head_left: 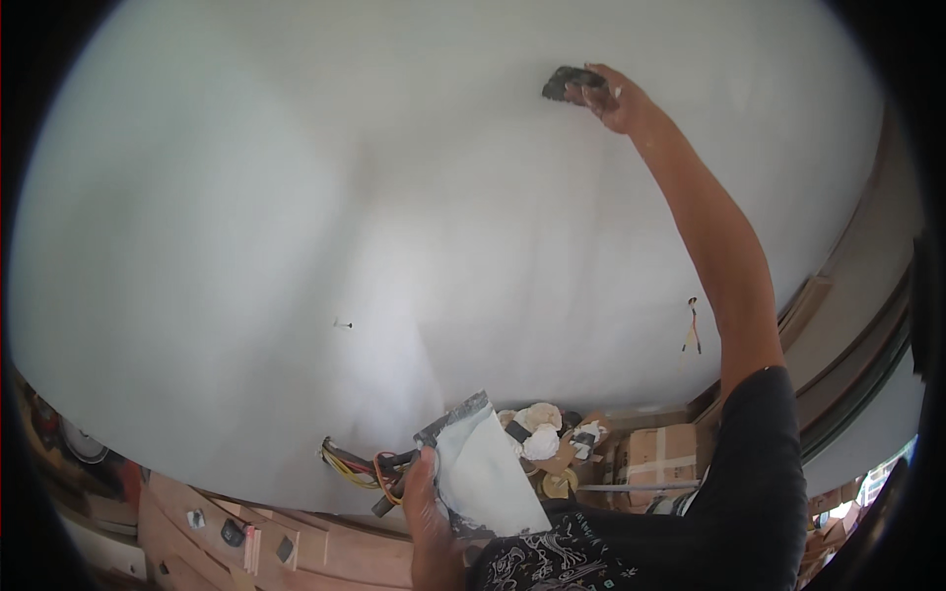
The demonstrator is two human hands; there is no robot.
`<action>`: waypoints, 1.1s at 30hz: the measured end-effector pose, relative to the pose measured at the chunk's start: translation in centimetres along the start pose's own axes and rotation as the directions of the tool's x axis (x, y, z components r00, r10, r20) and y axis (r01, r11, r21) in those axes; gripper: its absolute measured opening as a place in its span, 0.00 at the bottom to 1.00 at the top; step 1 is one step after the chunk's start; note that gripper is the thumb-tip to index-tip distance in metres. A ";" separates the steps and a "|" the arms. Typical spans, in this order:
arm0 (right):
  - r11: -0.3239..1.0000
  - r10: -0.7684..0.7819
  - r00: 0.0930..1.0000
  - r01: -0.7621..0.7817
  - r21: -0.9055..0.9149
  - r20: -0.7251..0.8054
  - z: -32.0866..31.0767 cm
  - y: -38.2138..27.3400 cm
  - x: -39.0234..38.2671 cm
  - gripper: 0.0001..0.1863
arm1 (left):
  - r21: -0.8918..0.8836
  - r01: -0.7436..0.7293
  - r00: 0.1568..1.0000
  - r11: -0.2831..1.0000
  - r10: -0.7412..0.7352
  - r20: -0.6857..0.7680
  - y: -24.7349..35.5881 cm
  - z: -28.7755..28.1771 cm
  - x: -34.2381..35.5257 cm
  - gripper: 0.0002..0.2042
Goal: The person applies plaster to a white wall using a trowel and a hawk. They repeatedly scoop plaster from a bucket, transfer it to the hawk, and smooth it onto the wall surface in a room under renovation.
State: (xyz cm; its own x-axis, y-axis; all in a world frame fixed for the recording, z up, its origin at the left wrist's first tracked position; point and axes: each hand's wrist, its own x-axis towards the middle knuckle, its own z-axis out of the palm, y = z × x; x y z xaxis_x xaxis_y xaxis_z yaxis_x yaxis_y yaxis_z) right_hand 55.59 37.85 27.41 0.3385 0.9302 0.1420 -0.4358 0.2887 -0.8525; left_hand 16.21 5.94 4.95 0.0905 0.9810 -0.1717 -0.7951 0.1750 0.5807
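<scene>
sanding block (572, 82) high on wall (296, 197)

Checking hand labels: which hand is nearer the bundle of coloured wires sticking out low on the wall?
Left. The left hand, holding a flat plaster-coated board, is right beside the wires. The right hand is raised high on the white wall, gripping a dark tool.

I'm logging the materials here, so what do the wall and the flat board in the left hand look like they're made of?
The wall looks like smooth white plaster or skim coat with a matt finish: even, seamless, no sheen. The flat board in the left hand seems to be a rigid plate, possibly metal or plastic, coated with pale grey-white paste; its darker bare edge shows at the top corner.
</scene>
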 end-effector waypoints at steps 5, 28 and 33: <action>0.999 -0.023 1.000 0.023 -0.042 -0.005 3.4 -5.0 0.4 0.19 | -0.138 0.160 0.987 0.977 -0.156 0.041 -0.4 2.2 0.6 0.17; 0.028 -0.261 0.703 0.690 -0.723 0.661 -6.6 19.5 -35.0 0.36 | 0.030 0.251 0.966 0.967 -0.253 0.061 -3.1 2.7 6.4 0.21; -0.019 -0.224 0.494 0.860 -0.510 0.840 -6.2 15.1 -34.4 0.26 | 0.390 0.051 0.969 0.919 -0.141 0.204 0.4 2.5 6.6 0.22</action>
State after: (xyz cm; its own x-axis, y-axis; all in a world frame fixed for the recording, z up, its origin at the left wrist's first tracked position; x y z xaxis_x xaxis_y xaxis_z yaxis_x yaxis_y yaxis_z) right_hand 42.56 8.81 6.52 -0.4363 0.5851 0.6836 0.7247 0.6788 -0.1186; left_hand 17.99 12.70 6.09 0.3217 0.9429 -0.0859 -0.4922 0.2440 0.8356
